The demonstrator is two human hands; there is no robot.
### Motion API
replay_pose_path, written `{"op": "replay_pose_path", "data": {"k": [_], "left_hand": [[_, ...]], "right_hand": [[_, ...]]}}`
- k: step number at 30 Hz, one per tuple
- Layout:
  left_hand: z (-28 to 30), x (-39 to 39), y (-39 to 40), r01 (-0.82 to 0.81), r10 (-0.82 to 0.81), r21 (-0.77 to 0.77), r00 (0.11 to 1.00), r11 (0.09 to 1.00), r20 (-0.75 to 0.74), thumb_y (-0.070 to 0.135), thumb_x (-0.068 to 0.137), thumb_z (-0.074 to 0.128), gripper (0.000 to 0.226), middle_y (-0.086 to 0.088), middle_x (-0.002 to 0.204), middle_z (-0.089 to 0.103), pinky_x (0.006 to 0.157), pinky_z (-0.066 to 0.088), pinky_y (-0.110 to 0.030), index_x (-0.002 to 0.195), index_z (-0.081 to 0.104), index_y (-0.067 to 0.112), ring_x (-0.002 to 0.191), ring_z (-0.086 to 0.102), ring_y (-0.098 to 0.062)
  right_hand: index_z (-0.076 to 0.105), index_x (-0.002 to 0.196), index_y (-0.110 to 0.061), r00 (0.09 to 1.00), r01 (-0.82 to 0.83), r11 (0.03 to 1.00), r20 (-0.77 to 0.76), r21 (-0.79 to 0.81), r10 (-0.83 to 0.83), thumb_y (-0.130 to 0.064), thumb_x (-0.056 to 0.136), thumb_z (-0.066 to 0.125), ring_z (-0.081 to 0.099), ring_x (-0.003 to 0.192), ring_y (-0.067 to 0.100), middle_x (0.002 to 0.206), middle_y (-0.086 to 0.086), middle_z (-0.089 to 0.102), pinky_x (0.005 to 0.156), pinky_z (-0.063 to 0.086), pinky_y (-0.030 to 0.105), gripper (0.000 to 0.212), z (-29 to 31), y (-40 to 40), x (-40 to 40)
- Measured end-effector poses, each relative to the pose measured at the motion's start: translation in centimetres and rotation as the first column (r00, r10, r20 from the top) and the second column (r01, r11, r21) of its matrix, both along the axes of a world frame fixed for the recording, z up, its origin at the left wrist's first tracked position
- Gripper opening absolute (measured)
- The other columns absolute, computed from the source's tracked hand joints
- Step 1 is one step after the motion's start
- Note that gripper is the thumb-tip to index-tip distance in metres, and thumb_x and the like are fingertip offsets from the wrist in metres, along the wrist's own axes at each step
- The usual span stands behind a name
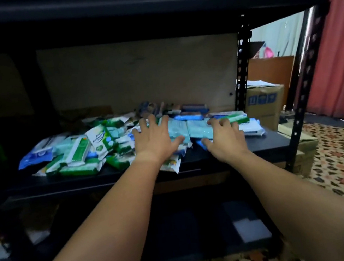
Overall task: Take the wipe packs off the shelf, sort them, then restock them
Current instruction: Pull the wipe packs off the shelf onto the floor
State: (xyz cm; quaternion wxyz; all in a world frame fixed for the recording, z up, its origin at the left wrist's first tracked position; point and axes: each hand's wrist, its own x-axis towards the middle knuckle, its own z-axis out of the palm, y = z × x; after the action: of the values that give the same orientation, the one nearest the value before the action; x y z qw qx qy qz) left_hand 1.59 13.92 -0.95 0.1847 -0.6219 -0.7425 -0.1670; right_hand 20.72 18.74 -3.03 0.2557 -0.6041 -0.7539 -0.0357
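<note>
Both hands flat on teal wipe packs, mid shelf.

Both hands are covering part of the pale blue wipe packs, hiding what lies under the palms. Print on the green packs is blurring beyond reading. Shadow is swallowing the lower shelf and its contents.

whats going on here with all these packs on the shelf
A person is reaching into a black shelf covered with a jumbled pile of wipe packs, green ones mostly to the left. Both hands lie spread on pale blue packs in the middle: the left hand and the right hand. Nothing looks lifted yet, so the clearing seems to be just starting.
</note>
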Motion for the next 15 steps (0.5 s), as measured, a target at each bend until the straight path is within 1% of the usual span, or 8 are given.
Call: {"op": "replay_pose_path", "data": {"k": [2, 4, 6, 8, 9, 11, 13, 15], "left_hand": [[0.3, -0.1, 1.7, 0.039, -0.038, -0.061, 0.999, 0.997, 0.008, 0.085, 0.076, 0.052, 0.098, -0.011, 0.156, 0.023, 0.11, 0.026, -0.061, 0.155, 0.021, 0.035, 0.144, 0.018, -0.042], [0.4, -0.2, 3.6, 0.099, -0.101, -0.151, 0.995, 0.984, -0.007, 0.088, 0.067, 0.059, 0.109, -0.006, 0.162, 0.014, 0.114, 0.019, -0.065, 0.155, 0.016, 0.041, 0.148, 0.008, -0.042], [0.3, -0.3, 5.2, 0.128, -0.144, -0.255, 0.989, 0.959, -0.045, 0.088, 0.066, 0.061, 0.113, -0.001, 0.167, 0.002, 0.117, 0.01, -0.068, 0.157, 0.009, 0.046, 0.151, -0.003, -0.043], [0.0, -0.3, 6.8, 0.118, -0.145, -0.313, 0.987, 0.942, -0.064, 0.088, 0.069, 0.059, 0.109, 0.001, 0.168, -0.002, 0.117, 0.008, -0.068, 0.157, 0.008, 0.048, 0.152, -0.005, -0.043], [-0.2, -0.3, 7.6, 0.104, -0.134, -0.323, 0.989, 0.941, -0.07, 0.088, 0.069, 0.057, 0.106, 0.002, 0.168, 0.0, 0.117, 0.011, -0.068, 0.156, 0.011, 0.048, 0.151, -0.001, -0.044], [-0.8, -0.3, 8.7, 0.066, -0.106, -0.335, 0.989, 0.94, -0.105, 0.09, 0.07, 0.053, 0.101, 0.0, 0.167, 0.007, 0.115, 0.017, -0.066, 0.155, 0.016, 0.048, 0.148, 0.014, -0.045], [-1.3, 0.0, 9.5, 0.021, -0.079, -0.318, 0.982, 0.948, -0.171, 0.09, 0.073, 0.048, 0.096, -0.005, 0.162, 0.02, 0.112, 0.02, -0.064, 0.154, 0.022, 0.045, 0.14, 0.031, -0.045], [-1.6, 0.4, 10.0, 0.003, -0.07, -0.27, 0.969, 0.963, -0.239, 0.084, 0.078, 0.048, 0.089, -0.007, 0.154, 0.032, 0.109, 0.025, -0.059, 0.152, 0.029, 0.04, 0.129, 0.045, -0.042]], "right_hand": [[0.029, 0.152, -0.031, 0.999, 0.014, 0.998, 0.037, -0.066, -0.011, -0.053, 0.092, 0.059, 0.032, 0.135, 0.043, 0.152, 0.013, 0.034, 0.106, 0.033, 0.055, 0.071, 0.4, 1.7, -0.3], [0.021, 0.155, -0.039, 0.998, 0.007, 0.988, 0.062, -0.151, 0.003, -0.054, 0.09, 0.062, 0.025, 0.14, 0.045, 0.158, 0.011, 0.024, 0.109, 0.03, 0.059, 0.078, 0.4, 3.5, -0.5], [0.016, 0.155, -0.044, 0.996, -0.005, 0.974, 0.085, -0.226, 0.025, -0.053, 0.089, 0.063, 0.018, 0.144, 0.045, 0.163, 0.007, 0.014, 0.112, 0.027, 0.062, 0.082, 0.2, 5.0, -0.7], [0.015, 0.155, -0.047, 0.996, -0.01, 0.963, 0.088, -0.268, 0.035, -0.053, 0.088, 0.064, 0.013, 0.147, 0.044, 0.165, 0.003, 0.009, 0.113, 0.027, 0.062, 0.083, -0.3, 6.5, -1.2], [0.015, 0.155, -0.048, 0.996, -0.018, 0.962, 0.084, -0.274, 0.043, -0.054, 0.088, 0.065, 0.013, 0.147, 0.044, 0.165, 0.002, 0.01, 0.113, 0.027, 0.062, 0.083, -0.5, 7.1, -1.5], [0.016, 0.154, -0.049, 0.994, -0.044, 0.961, 0.085, -0.272, 0.069, -0.054, 0.087, 0.066, 0.014, 0.145, 0.043, 0.163, 0.002, 0.013, 0.111, 0.031, 0.06, 0.084, -1.0, 8.3, -2.2], [0.016, 0.154, -0.048, 0.992, -0.066, 0.964, 0.087, -0.259, 0.092, -0.049, 0.089, 0.065, 0.012, 0.145, 0.044, 0.163, 0.003, 0.013, 0.111, 0.033, 0.059, 0.082, -1.4, 9.1, -2.9], [0.016, 0.155, -0.047, 0.994, -0.056, 0.97, 0.081, -0.238, 0.077, -0.046, 0.091, 0.061, 0.009, 0.147, 0.045, 0.163, 0.004, 0.015, 0.11, 0.033, 0.06, 0.078, -1.6, 9.6, -3.5]]}}
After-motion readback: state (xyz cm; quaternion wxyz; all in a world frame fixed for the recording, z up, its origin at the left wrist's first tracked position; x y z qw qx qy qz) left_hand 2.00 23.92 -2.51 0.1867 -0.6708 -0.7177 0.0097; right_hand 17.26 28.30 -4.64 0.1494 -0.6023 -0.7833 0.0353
